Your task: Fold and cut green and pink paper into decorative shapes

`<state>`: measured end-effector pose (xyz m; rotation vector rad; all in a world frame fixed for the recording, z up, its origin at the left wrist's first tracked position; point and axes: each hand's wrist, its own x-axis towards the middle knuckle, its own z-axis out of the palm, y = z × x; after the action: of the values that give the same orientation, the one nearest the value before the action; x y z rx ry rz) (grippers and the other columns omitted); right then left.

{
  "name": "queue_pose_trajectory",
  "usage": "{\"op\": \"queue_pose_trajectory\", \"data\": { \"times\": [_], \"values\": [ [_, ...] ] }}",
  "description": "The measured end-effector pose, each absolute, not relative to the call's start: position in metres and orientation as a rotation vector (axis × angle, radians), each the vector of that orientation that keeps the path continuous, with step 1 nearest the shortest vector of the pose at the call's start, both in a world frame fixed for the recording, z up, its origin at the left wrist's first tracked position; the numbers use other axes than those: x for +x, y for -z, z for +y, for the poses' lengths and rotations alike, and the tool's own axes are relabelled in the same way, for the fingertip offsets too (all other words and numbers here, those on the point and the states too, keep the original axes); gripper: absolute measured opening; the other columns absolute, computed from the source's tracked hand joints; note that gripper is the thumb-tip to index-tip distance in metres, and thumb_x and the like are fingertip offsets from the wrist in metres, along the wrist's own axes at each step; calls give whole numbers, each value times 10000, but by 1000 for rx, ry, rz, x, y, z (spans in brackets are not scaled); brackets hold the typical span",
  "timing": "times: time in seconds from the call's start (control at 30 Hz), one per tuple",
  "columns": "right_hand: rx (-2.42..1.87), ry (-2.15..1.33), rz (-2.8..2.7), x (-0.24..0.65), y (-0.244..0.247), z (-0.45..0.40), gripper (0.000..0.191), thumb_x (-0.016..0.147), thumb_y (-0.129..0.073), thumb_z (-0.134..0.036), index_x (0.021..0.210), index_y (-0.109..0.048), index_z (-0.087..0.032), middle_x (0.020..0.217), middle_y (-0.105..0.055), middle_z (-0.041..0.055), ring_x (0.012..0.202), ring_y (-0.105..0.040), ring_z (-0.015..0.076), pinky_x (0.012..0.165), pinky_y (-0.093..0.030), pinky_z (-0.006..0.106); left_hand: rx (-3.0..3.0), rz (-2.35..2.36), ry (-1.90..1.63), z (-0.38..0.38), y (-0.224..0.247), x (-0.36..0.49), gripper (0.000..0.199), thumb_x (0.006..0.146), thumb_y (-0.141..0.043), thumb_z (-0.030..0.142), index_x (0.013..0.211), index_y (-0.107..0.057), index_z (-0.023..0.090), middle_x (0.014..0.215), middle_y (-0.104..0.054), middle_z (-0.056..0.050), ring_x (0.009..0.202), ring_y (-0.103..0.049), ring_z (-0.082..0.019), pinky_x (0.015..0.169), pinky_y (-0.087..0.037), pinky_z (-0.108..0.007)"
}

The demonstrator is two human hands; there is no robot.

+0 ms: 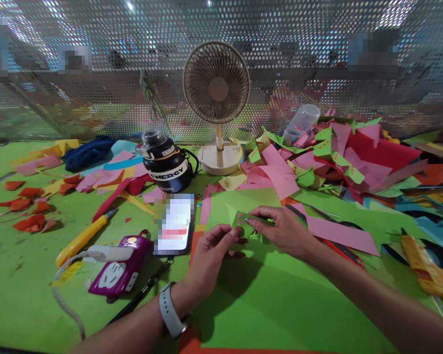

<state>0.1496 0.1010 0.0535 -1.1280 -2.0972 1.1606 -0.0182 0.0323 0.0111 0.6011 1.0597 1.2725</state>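
Note:
My left hand, with a pale watch on its wrist, pinches the left side of a small green paper piece that has pink marks. On the piece's upper right side, my right hand closes its thumb and index finger. Both hands are above a large green sheet, which lies over orange and pink sheets. Part of the small piece is hidden behind the fingers.
A phone, purple power socket and yellow cutter lie left. Behind stand a black bottle and a fan. Paper scraps are heaped right, near scissors and a yellow tool.

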Motion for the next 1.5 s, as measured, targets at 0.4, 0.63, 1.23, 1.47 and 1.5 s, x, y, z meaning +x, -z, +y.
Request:
{"op": "queue_pose_trajectory", "data": {
  "times": [0.4, 0.63, 1.23, 1.47, 1.5],
  "values": [
    [-1118, -1157, -2077, 149, -54, 100, 238, 885, -561, -299, 985, -737, -173, 838, -739, 22, 753, -651, 172, 686, -492, 272, 618, 1074, -1268, 31, -16, -17, 264, 653, -831, 343, 771, -664, 177, 753, -675, -2, 735, -662, -160, 552, -517, -216],
    [-1092, -1185, -2063, 148, -53, 100, 223, 889, -560, -279, 989, -733, -181, 892, -746, 28, 793, -657, 176, 716, -495, 283, 642, 1079, -1261, 32, -15, -17, 229, 671, -819, 327, 762, -667, 182, 755, -671, -5, 734, -646, -152, 563, -515, -220],
    [-1030, -1252, -2051, 146, -46, 95, 221, 900, -567, -290, 1019, -722, -187, 931, -747, 30, 838, -661, 176, 741, -498, 284, 685, 1049, -1278, 36, -12, -18, 266, 641, -848, 319, 690, -644, 155, 634, -626, 32, 556, -545, -77, 558, -461, -200],
    [-1027, -1218, -2067, 147, -43, 95, 215, 898, -568, -298, 1005, -720, -190, 918, -742, 27, 846, -661, 182, 747, -500, 290, 745, 1046, -1265, 36, -9, -20, 260, 656, -839, 334, 712, -659, 155, 688, -625, 17, 596, -546, -90, 596, -483, -224],
    [-1026, -1233, -2059, 147, -43, 96, 216, 897, -568, -302, 1006, -718, -190, 925, -742, 27, 852, -661, 184, 745, -501, 291, 742, 1030, -1276, 36, -9, -20, 265, 661, -837, 330, 787, -676, 161, 753, -638, 5, 641, -566, -104, 607, -494, -231]
  ]
}}
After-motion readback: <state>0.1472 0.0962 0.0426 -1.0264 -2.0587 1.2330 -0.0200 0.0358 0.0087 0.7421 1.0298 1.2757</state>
